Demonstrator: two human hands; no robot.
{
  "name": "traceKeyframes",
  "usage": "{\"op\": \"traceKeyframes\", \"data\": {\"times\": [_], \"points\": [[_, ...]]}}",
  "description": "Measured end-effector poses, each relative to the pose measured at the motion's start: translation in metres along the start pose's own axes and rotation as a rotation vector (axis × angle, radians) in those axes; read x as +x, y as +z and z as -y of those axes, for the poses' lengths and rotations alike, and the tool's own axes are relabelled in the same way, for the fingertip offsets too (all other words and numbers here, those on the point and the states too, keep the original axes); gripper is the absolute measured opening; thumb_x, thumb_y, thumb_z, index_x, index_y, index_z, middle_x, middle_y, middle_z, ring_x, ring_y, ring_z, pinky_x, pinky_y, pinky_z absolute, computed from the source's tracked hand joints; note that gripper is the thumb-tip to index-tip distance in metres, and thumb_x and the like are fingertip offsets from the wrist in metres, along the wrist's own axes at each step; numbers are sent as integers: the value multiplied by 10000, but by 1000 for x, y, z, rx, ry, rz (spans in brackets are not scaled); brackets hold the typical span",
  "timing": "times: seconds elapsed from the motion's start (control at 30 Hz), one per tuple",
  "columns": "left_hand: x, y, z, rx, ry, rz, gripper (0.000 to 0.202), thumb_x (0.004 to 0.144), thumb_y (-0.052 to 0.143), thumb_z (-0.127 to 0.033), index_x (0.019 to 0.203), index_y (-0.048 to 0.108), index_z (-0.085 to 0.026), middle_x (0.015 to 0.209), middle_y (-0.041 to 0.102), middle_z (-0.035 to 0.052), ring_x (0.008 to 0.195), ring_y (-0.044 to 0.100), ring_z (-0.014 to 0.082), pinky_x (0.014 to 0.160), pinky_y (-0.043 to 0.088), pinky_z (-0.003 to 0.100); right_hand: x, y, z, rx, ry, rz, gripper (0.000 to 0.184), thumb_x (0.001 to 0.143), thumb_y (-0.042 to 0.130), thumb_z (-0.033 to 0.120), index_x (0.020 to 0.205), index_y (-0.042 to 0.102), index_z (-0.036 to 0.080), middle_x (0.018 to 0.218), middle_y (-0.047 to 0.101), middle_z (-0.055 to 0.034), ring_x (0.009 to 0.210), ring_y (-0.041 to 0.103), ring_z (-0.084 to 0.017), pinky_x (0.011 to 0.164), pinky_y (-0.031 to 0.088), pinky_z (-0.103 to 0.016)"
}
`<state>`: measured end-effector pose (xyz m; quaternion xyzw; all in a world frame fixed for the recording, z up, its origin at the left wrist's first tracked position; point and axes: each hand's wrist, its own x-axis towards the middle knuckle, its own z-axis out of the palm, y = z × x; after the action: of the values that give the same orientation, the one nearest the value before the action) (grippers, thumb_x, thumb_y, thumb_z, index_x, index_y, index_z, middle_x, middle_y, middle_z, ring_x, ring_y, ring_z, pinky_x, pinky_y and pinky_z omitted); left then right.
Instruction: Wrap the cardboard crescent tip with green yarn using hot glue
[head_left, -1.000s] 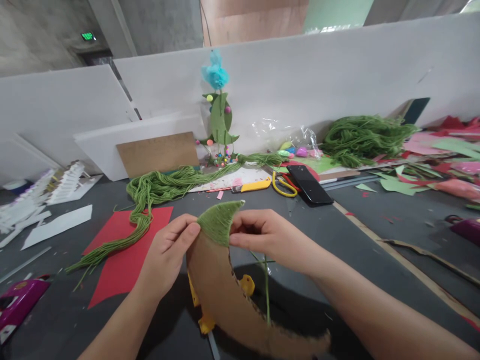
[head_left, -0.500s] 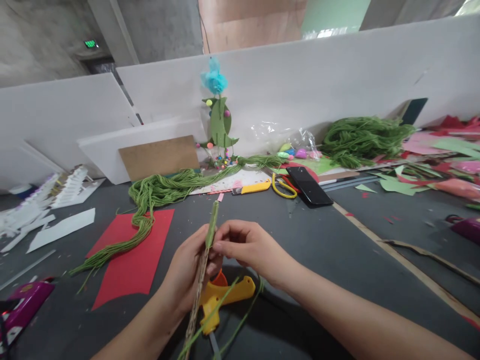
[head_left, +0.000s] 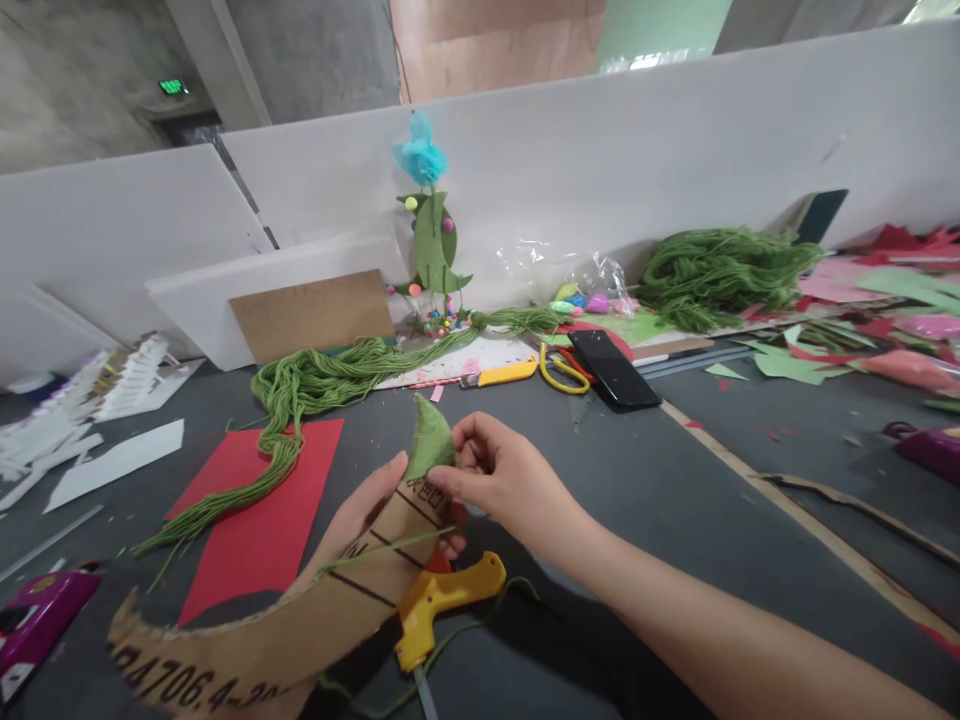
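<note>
A cardboard crescent (head_left: 300, 630) with black print lies across my left hand (head_left: 364, 505), whose fingers are closed around it from behind. Green yarn (head_left: 429, 438) covers the crescent's upper tip in tight wraps. At the edge of these wraps my right hand (head_left: 517, 480) is closed in a pinch on the yarn; the strand between the fingertips is mostly hidden. A loose green strand crosses the bare cardboard, and more hangs below. Under my hands a yellow hot glue gun (head_left: 450, 600) rests on the dark table.
Red paper (head_left: 251, 540) and a green yarn skein (head_left: 322, 380) lie to the left. Beyond my hands are a yellow utility knife (head_left: 506, 373), scissors (head_left: 562, 370) and a phone (head_left: 613, 368). A decorated green crescent (head_left: 433, 245) stands against the white board.
The crescent has turned from edge-on to showing its broad printed face. Both hands stay at its wrapped tip, with the right hand shifted slightly.
</note>
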<state>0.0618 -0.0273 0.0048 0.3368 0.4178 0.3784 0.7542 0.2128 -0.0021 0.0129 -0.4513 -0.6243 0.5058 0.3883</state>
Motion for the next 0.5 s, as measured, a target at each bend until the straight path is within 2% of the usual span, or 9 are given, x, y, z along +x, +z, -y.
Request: {"op": "traceKeyframes", "data": {"times": [0.07,0.2,0.3,0.4,0.5], "points": [[-2,-4,-3,-50,-37,72,420,733,540,-557,736,705,-170,725,710,75,666,676,214,671,511,306,0,-3,3,-71,-13,-42,234,686,655,253,719,430,195,541,373,101,494,378,-68,467,317,-200],[-2,-10,-1,-2,-13,50,350,712,605,-510,759,711,-180,781,727,74,733,691,235,737,517,334,-1,-6,5,-116,-6,-30,228,689,645,256,710,426,200,529,365,101,486,374,-72,464,307,-205],[-3,-9,3,42,35,11,363,713,593,-537,763,705,-195,767,724,73,723,691,243,727,524,356,-1,-6,4,-137,-20,-21,225,692,645,273,723,434,203,537,384,98,496,386,-79,476,307,-212],[-6,-6,3,84,122,-4,362,707,600,-542,758,710,-201,740,720,67,672,680,241,670,532,358,-1,-8,1,-141,-62,-19,232,697,646,286,818,465,206,547,381,102,515,378,-86,492,308,-216],[-9,-10,-5,28,148,-66,378,770,534,-519,794,728,-196,780,731,57,678,673,206,707,535,330,2,-16,-1,-177,-75,78,247,702,637,259,898,496,204,550,384,101,510,379,-87,486,295,-214]]}}
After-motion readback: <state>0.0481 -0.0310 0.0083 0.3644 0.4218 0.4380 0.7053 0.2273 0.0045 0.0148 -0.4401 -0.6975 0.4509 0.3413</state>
